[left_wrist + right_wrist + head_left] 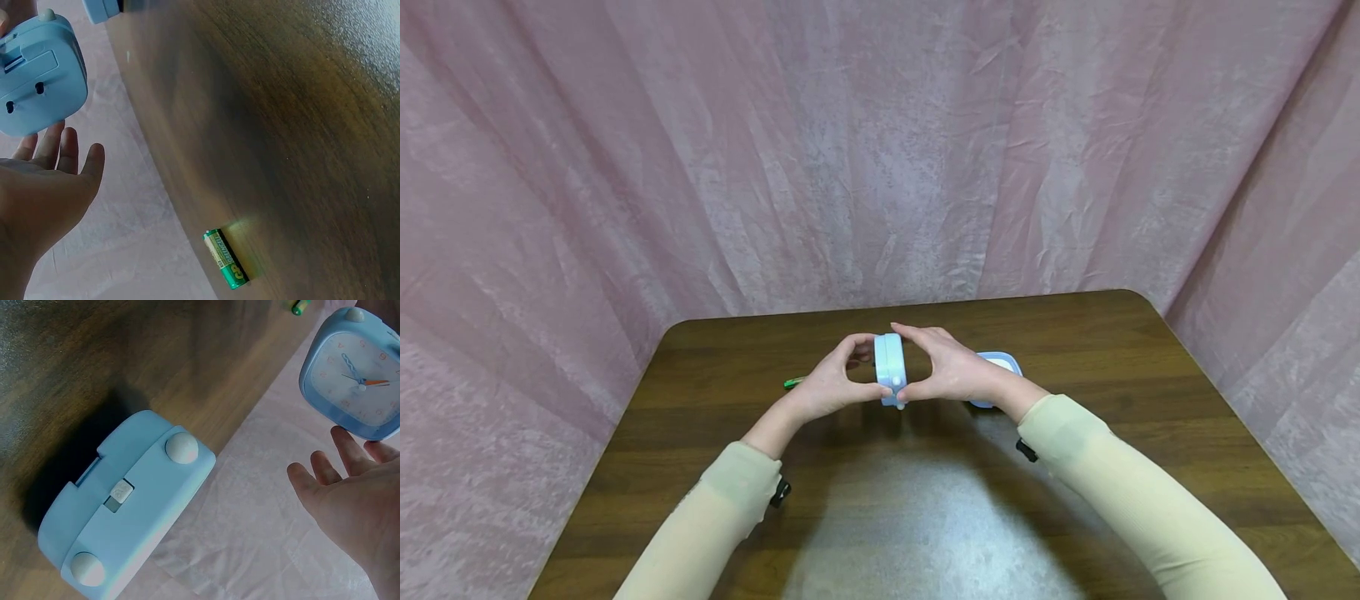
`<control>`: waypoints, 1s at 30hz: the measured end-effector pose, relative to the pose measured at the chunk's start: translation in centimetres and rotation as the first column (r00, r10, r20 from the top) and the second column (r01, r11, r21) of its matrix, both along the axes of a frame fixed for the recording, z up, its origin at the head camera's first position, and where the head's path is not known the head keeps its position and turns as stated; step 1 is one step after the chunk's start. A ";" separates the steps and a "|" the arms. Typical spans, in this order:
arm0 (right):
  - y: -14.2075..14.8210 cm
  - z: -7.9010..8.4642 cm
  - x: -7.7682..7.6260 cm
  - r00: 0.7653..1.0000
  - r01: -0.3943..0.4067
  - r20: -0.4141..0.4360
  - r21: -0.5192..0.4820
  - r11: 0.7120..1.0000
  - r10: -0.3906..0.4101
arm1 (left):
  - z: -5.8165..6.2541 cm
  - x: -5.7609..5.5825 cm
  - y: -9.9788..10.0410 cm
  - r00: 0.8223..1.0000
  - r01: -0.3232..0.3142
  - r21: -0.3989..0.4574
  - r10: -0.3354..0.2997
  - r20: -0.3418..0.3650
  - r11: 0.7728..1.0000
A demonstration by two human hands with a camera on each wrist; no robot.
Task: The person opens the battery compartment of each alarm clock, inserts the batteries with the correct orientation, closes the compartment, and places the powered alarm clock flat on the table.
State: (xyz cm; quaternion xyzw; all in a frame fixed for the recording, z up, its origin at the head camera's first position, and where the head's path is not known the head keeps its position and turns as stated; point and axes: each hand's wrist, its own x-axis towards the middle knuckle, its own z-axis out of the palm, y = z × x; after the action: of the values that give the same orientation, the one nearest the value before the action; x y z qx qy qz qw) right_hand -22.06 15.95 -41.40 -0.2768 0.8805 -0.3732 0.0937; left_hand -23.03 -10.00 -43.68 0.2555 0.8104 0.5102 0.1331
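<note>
A light blue alarm clock (890, 362) is held above the table between both hands. My left hand (831, 385) grips it from the left, thumb at the near end and fingers at the far end. From the right, my right hand (953, 372) holds it the same way. The left wrist view shows the clock's back (47, 78), with a cover outline and two dark openings. Its white dial (356, 378) with an orange hand appears in the right wrist view. A second blue alarm clock (131, 503) with white round feet stands on the table, partly behind my right wrist.
A green battery (226, 259) lies on the brown wooden table (715, 467), left of the held clock and beside my left hand. Pink curtains (880, 150) hang behind the table's far edge and along its sides.
</note>
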 end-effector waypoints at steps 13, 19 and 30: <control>0.0 -0.3 -0.1 0.999 0.038 0.006 -0.019 0.999 -0.038 | 0.1 0.1 0.0 1.000 0.010 -0.052 -0.009 0.028 0.999; 0.2 -0.8 -0.1 0.996 0.086 0.017 -0.091 0.992 -0.085 | 0.0 0.3 -0.3 0.996 0.045 -0.040 -0.042 0.075 0.998; 0.6 -1.4 -0.3 0.987 0.159 0.076 -0.241 0.957 -0.144 | -1.7 0.8 0.0 0.977 -0.051 0.103 0.029 0.211 0.993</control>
State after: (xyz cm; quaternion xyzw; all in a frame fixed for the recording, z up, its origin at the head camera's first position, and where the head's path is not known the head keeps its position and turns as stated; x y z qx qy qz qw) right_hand -22.39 16.58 -42.79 -0.2071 0.8428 -0.4937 0.0551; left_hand -22.27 -10.01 -45.34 0.1910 0.7682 0.5797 0.1932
